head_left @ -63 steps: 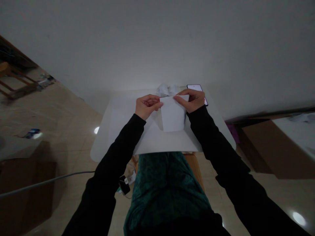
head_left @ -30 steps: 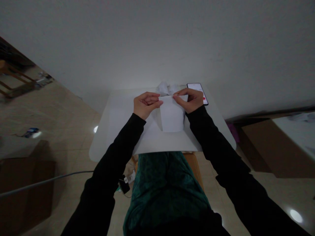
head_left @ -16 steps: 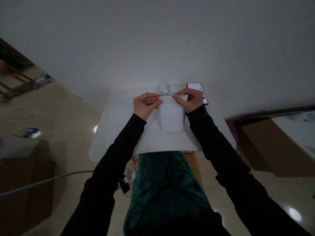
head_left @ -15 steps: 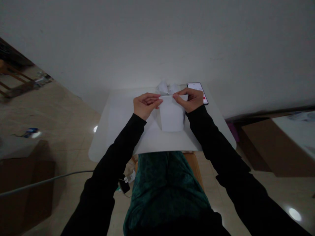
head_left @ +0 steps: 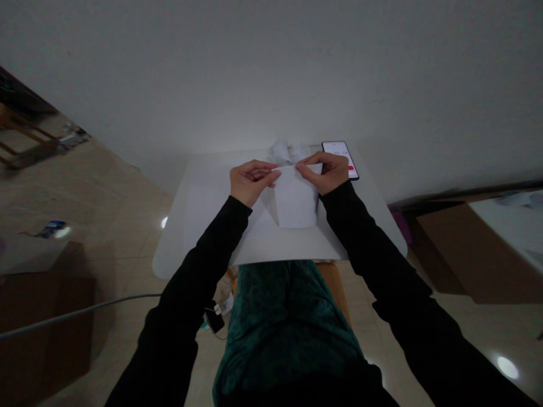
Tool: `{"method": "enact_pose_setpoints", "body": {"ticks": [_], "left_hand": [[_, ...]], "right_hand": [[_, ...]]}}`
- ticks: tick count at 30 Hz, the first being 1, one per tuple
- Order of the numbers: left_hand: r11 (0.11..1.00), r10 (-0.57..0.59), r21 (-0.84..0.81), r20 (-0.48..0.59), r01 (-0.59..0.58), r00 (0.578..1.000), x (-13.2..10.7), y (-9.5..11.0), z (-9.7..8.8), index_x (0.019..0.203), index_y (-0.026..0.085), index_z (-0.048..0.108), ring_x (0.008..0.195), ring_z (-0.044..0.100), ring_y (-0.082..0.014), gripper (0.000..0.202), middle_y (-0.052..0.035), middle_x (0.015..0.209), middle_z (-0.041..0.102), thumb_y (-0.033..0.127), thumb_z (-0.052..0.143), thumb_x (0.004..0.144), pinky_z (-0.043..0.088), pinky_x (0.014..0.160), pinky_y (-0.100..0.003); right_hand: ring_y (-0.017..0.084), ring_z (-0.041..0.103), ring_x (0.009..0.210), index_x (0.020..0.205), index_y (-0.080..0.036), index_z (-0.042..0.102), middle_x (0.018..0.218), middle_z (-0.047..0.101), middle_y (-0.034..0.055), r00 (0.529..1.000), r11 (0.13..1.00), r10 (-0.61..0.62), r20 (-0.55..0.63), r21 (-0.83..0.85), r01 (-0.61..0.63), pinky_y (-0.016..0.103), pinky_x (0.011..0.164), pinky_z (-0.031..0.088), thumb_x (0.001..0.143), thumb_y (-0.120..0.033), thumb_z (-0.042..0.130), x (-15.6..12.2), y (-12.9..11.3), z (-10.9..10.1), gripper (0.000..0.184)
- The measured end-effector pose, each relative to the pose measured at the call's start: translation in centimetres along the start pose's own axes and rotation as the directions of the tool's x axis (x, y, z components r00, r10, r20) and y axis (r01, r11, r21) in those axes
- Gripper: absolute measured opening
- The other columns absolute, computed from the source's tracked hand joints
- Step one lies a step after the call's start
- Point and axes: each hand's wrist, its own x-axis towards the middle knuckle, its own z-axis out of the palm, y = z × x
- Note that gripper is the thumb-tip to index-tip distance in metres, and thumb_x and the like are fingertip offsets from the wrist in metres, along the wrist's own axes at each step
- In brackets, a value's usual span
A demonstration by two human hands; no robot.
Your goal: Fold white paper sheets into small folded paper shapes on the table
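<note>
A white sheet of paper point(head_left: 297, 200) hangs tilted between my hands above the white table point(head_left: 207, 192), its lower edge toward me. My left hand point(head_left: 253, 180) pinches the top left corner between thumb and fingers. Along the same top edge, nearer its middle, the thumb and forefinger of my right hand point(head_left: 326, 171) close on the paper. Whether the top edge is folded is too fine to make out. Just behind the paper lie crumpled whitish pieces point(head_left: 280, 151), partly covered by it. Beyond my right hand is a phone point(head_left: 339, 148) with a lit screen, partly hidden.
A grey wall point(head_left: 271, 73) rises right behind the table. Cardboard boxes stand on the floor at the right point(head_left: 475, 249) and the lower left point(head_left: 46, 322). A grey cable point(head_left: 85, 312) runs toward my left arm. Below the table's left side is a black device point(head_left: 214, 319).
My right hand has shifted very slightly left along the paper's top edge. The left hand keeps its pinch in the same place.
</note>
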Motion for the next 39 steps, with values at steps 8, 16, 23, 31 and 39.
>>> {"method": "enact_pose_setpoints", "body": {"ticks": [8, 16, 23, 31, 39], "left_hand": [[0.998, 0.028, 0.049, -0.066, -0.025, 0.997, 0.9, 0.0, -0.9, 0.076, 0.015, 0.075, 0.053, 0.067, -0.0122, 0.026, -0.0030, 0.065, 0.073, 0.034, 0.085, 0.060, 0.060, 0.053, -0.023], [0.998, -0.019, 0.058, -0.050, 0.022, 0.999, 1.4, -0.4, -1.3, 0.073, 0.015, 0.074, 0.054, 0.067, -0.0128, 0.024, -0.0044, 0.066, 0.073, 0.031, 0.086, 0.059, 0.061, 0.055, -0.024], [0.996, -0.059, 0.065, -0.017, 0.059, 0.998, 1.5, -0.5, -2.0, 0.073, 0.013, 0.074, 0.055, 0.068, -0.0131, 0.025, -0.0047, 0.065, 0.073, 0.030, 0.086, 0.058, 0.061, 0.056, -0.025], [0.995, -0.077, 0.057, -0.029, 0.079, 0.997, 2.0, -0.8, -2.9, 0.069, 0.014, 0.074, 0.053, 0.067, -0.0127, 0.023, -0.0050, 0.064, 0.073, 0.029, 0.087, 0.056, 0.061, 0.055, -0.024], [0.992, -0.079, 0.087, -0.081, 0.086, 0.994, 2.5, -1.1, -3.6, 0.070, 0.012, 0.074, 0.055, 0.068, -0.0140, 0.022, -0.0079, 0.067, 0.073, 0.024, 0.086, 0.057, 0.061, 0.056, -0.026]], "right_hand": [[0.014, 0.066, 0.065, 0.094, -0.023, 0.071, 0.070, 0.069, -0.0016, 0.991, 0.981, 0.130, 0.024, 0.139, -0.132, 0.030, 0.062, 0.055, 0.071, -0.044, 0.078, 0.4, 2.8, 0.5, 0.032], [0.011, 0.059, 0.055, 0.072, -0.021, 0.072, 0.061, 0.065, -0.0027, 0.944, 0.907, 0.329, -0.007, 0.282, -0.313, 0.028, 0.055, 0.055, 0.060, -0.066, 0.076, 0.5, 4.2, 0.9, 0.047], [0.011, 0.055, 0.048, 0.065, -0.020, 0.067, 0.054, 0.060, -0.0028, 0.913, 0.892, 0.407, -0.013, 0.223, -0.394, 0.028, 0.049, 0.053, 0.058, -0.069, 0.075, 0.2, 5.5, 1.7, 0.050], [0.015, 0.059, 0.052, 0.070, -0.020, 0.064, 0.057, 0.061, -0.0013, 0.858, 0.822, 0.513, 0.025, 0.272, -0.500, 0.033, 0.050, 0.054, 0.054, -0.064, 0.079, -0.6, 5.5, 3.2, 0.049], [0.015, 0.061, 0.056, 0.068, -0.021, 0.066, 0.059, 0.062, -0.0020, 0.834, 0.760, 0.534, 0.142, 0.353, -0.546, 0.036, 0.057, 0.056, 0.056, -0.058, 0.080, -1.1, 6.2, 3.7, 0.042]]}}
